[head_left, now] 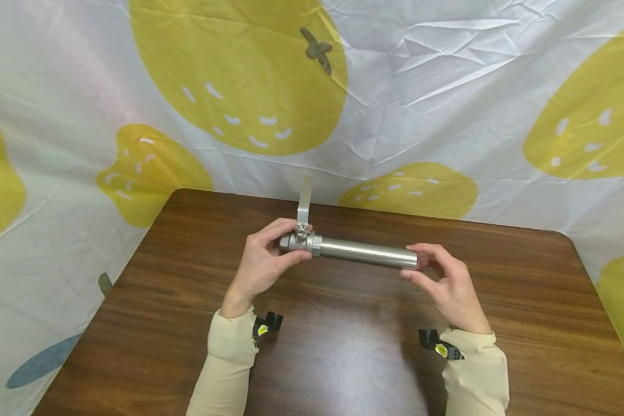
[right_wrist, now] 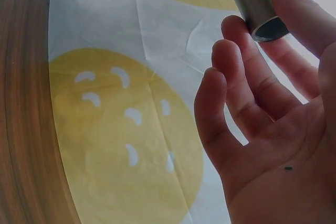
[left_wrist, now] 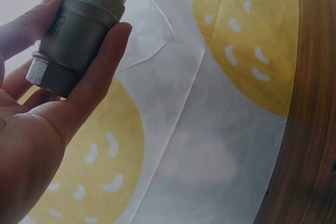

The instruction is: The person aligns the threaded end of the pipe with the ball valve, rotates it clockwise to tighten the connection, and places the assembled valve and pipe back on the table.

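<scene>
A metal ball valve [head_left: 297,244] with a flat lever handle [head_left: 304,202] is joined to a smooth steel pipe [head_left: 369,253]. My left hand [head_left: 260,263] grips the valve body between thumb and fingers; the lever stands up and away from me. At the pipe's far right end, my right hand [head_left: 449,283] pinches the rim between thumb and fingertips. Seen in the left wrist view, the valve body [left_wrist: 79,40] has a hexagonal end near the palm. The right wrist view shows the open, hollow end of the pipe [right_wrist: 257,3].
Beneath the hands lies a dark brown wooden table [head_left: 343,346] with rounded far corners. Behind it hangs a white cloth [head_left: 447,115] printed with yellow fruit shapes. Black wrist mounts [head_left: 267,325] sit at both cream sleeves.
</scene>
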Demonstrator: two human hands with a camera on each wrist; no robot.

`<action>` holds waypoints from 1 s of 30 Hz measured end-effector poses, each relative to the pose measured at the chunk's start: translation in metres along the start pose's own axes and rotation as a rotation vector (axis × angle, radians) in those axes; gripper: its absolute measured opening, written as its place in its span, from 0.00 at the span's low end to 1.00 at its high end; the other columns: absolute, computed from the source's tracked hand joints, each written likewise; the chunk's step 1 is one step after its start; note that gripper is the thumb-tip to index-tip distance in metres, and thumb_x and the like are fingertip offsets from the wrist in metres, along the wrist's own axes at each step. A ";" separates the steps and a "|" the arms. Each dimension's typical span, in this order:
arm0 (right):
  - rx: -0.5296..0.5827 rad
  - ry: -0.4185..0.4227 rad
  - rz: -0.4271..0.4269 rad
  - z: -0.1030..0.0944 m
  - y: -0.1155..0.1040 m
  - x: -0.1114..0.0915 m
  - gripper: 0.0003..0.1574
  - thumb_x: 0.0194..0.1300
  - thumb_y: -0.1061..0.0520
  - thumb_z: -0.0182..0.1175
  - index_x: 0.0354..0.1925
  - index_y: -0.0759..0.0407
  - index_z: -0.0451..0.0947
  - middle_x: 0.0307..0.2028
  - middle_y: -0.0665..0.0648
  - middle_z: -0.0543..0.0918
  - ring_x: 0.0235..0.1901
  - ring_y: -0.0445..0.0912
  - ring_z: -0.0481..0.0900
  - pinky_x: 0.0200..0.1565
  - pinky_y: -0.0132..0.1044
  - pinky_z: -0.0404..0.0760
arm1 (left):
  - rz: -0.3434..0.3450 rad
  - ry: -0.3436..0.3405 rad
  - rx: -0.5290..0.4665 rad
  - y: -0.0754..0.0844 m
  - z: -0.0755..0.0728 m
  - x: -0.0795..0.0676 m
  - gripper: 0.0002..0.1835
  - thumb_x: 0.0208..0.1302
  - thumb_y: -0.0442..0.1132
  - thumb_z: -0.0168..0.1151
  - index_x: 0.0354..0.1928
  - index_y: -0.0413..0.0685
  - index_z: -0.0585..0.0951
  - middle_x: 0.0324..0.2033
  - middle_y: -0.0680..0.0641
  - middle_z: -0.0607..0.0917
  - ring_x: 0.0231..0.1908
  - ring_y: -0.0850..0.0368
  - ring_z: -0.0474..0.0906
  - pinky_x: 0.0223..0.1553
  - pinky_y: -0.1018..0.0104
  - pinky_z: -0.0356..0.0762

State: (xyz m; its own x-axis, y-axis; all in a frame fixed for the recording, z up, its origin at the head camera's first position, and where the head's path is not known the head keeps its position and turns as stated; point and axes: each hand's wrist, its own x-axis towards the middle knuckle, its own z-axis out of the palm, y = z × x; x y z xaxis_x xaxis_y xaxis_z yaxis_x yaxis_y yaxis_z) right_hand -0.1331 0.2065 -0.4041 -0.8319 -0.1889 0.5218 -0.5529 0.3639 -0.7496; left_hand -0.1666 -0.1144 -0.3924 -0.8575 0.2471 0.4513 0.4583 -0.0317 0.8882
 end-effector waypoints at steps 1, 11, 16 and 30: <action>0.000 0.000 0.001 0.000 0.000 0.000 0.31 0.46 0.77 0.69 0.51 0.66 0.76 0.29 0.52 0.78 0.31 0.36 0.76 0.34 0.20 0.77 | -0.002 0.001 -0.001 0.000 0.000 0.000 0.24 0.47 0.25 0.73 0.50 0.30 0.79 0.48 0.34 0.81 0.47 0.58 0.78 0.49 0.71 0.80; -0.028 -0.001 0.018 -0.001 0.000 0.000 0.26 0.50 0.76 0.68 0.49 0.65 0.78 0.29 0.48 0.77 0.31 0.34 0.76 0.34 0.20 0.76 | -0.002 0.001 0.000 0.001 0.001 0.001 0.24 0.46 0.24 0.73 0.49 0.30 0.80 0.48 0.34 0.81 0.46 0.59 0.78 0.48 0.71 0.80; -0.050 0.008 0.033 -0.001 0.000 -0.001 0.23 0.52 0.75 0.67 0.47 0.64 0.79 0.29 0.46 0.78 0.31 0.33 0.76 0.34 0.19 0.75 | 0.006 -0.002 0.004 0.000 0.001 0.000 0.24 0.46 0.24 0.73 0.49 0.29 0.79 0.48 0.33 0.81 0.45 0.60 0.78 0.47 0.72 0.81; -0.082 0.012 0.126 -0.001 -0.002 -0.002 0.14 0.56 0.72 0.65 0.42 0.62 0.81 0.28 0.39 0.79 0.29 0.31 0.77 0.34 0.19 0.76 | 0.020 -0.006 0.012 0.001 0.001 0.000 0.24 0.45 0.23 0.73 0.48 0.29 0.79 0.45 0.38 0.81 0.43 0.61 0.78 0.45 0.72 0.80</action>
State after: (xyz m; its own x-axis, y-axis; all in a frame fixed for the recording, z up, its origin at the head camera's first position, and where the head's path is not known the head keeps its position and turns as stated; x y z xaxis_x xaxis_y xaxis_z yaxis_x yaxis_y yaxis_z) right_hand -0.1303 0.2068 -0.4031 -0.8933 -0.1260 0.4314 -0.4382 0.4577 -0.7737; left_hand -0.1658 -0.1130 -0.3919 -0.8468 0.2525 0.4682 0.4779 -0.0252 0.8780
